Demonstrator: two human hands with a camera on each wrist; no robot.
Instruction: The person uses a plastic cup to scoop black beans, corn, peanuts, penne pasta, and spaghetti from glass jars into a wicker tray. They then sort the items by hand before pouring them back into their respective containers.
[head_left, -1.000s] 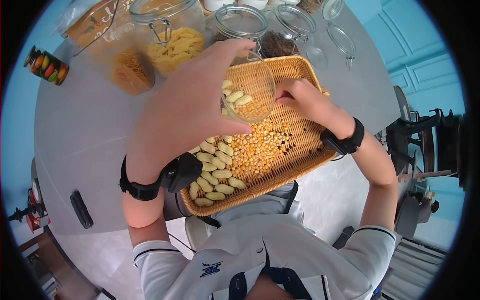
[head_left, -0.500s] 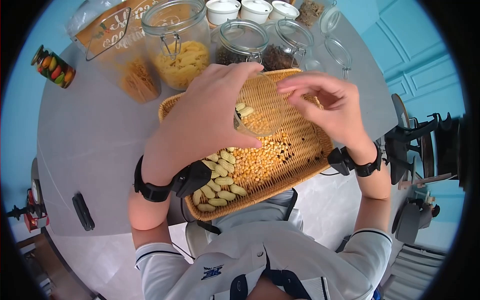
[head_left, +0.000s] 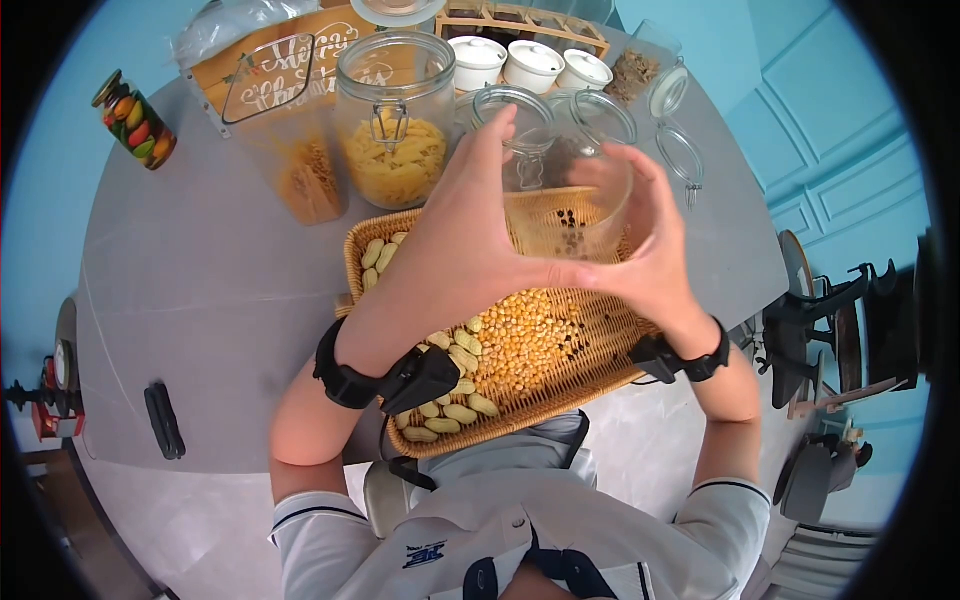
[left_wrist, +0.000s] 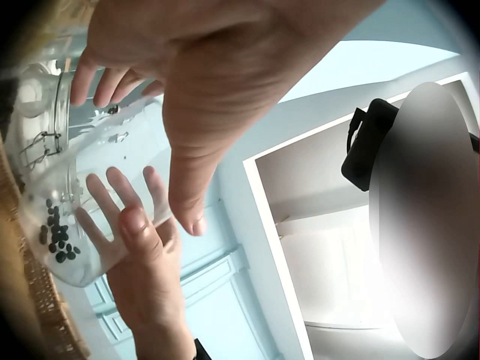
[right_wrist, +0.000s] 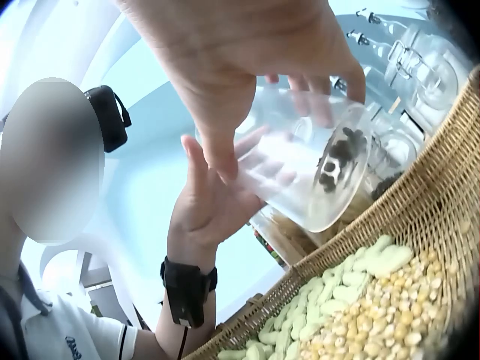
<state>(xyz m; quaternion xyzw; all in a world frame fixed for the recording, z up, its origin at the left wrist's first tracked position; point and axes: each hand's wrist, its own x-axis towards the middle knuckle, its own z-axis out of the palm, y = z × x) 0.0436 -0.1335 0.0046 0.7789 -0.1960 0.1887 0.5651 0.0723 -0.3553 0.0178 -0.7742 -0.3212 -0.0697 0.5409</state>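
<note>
The left hand (head_left: 470, 235) and right hand (head_left: 655, 240) grasp a clear, round-walled cup (head_left: 545, 218) from either side, fingers and thumbs curved around it, small dark beans (left_wrist: 60, 236) inside. It hangs over the far side of a tan woven wicker tray (head_left: 605, 345), where pale shelled peanuts (head_left: 460, 412) lie left of yellow corn kernels (head_left: 520, 340). The cup probably handles light and slippery; stiffness I cannot tell. Mid-wall seems the best hold.
</note>
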